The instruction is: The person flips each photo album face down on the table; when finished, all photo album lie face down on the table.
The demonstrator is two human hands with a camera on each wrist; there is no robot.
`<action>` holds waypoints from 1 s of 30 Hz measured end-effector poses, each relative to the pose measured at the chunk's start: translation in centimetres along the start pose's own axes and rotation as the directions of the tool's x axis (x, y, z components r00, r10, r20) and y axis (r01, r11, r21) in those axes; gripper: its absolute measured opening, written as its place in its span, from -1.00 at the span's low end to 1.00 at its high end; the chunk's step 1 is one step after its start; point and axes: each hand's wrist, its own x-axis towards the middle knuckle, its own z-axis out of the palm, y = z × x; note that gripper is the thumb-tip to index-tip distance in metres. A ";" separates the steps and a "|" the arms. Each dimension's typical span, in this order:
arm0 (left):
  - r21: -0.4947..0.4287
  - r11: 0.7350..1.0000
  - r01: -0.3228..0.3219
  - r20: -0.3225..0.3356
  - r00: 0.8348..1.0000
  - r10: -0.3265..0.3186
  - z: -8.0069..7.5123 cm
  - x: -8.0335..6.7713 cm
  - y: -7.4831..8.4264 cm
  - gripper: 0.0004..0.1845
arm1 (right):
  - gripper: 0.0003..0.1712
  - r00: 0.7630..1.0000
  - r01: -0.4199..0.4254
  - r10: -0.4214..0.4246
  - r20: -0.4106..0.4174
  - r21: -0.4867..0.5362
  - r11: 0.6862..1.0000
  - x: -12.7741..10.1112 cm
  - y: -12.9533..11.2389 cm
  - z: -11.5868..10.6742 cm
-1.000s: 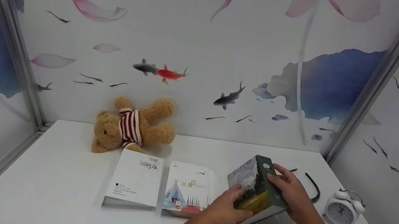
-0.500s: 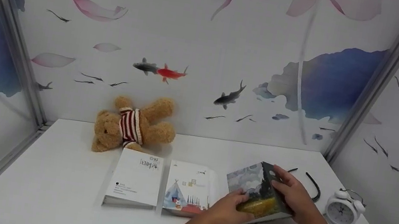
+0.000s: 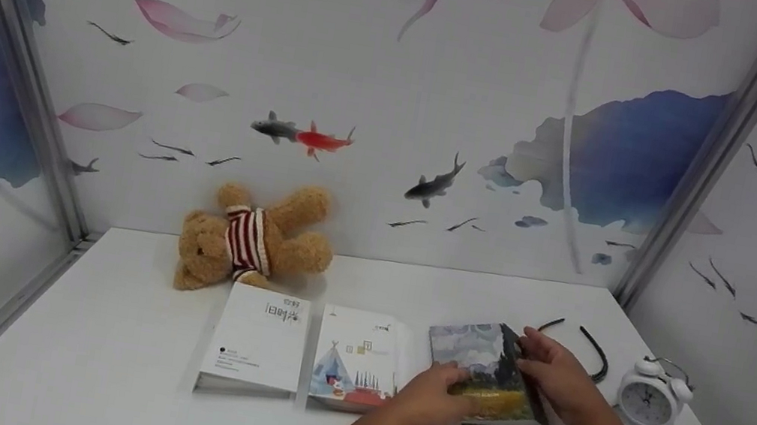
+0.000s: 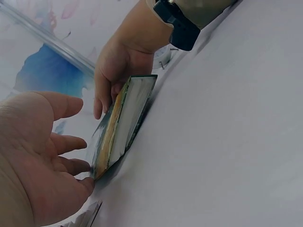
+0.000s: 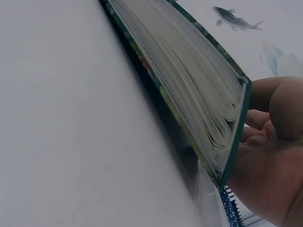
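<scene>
A thick hardcover book (image 3: 487, 366) with a painted landscape cover lies at or just above the tabletop, cover up; contact underneath is hard to judge. At its left side is my left hand (image 3: 429, 399), with fingertips at the book's edge and the thumb held apart in the left wrist view. My right hand (image 3: 558, 374) touches the dark spine, its fingers lying along it. Pages of the book (image 5: 189, 71) show between its two covers in the right wrist view. Left of it lie a white book with a tent drawing (image 3: 359, 361) and a plain white book (image 3: 260, 338).
A teddy bear (image 3: 252, 242) in a striped shirt lies near the back wall. A white alarm clock (image 3: 649, 396) stands at the right, with a black curved band (image 3: 595, 353) behind my right hand. Printed panels (image 3: 382, 91) enclose the white table (image 3: 98, 350).
The landscape book has come down from a tilted, raised pose to nearly flat. Both hands moved with it, and their hold has loosened to touching its sides.
</scene>
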 end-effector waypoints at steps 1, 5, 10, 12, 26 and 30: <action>-0.007 1.000 0.001 -0.003 1.000 -0.001 -0.1 0.0 0.0 -0.33 | -0.14 1.000 -0.001 0.001 -0.004 -0.011 1.000 0.0 0.0 0.1; -0.119 0.993 0.023 -0.027 0.999 -0.027 -0.5 -0.1 0.0 -0.34 | -0.18 0.999 -0.002 -0.003 -0.045 -0.107 0.994 0.2 -0.5 0.5; -0.256 0.966 0.036 -0.092 0.994 -0.061 -1.6 -0.6 0.2 -0.42 | -0.27 0.991 -0.002 -0.028 -0.129 -0.225 0.974 0.0 -2.1 1.7; -0.263 0.964 0.030 -0.112 0.992 -0.061 -2.4 -0.9 0.1 -0.42 | -0.28 0.988 0.013 -0.050 -0.147 -0.245 0.969 0.0 -3.0 2.5; -0.243 0.968 -0.064 -0.260 0.966 -0.001 -10.5 -2.8 -3.7 -0.42 | -0.34 0.992 0.100 -0.114 -0.061 -0.197 0.975 1.3 -8.1 10.6; -0.249 0.968 -0.033 -0.290 0.956 -0.042 -12.8 -3.4 -4.7 -0.40 | -0.34 0.993 0.091 -0.101 -0.053 -0.171 0.981 2.0 -8.3 12.4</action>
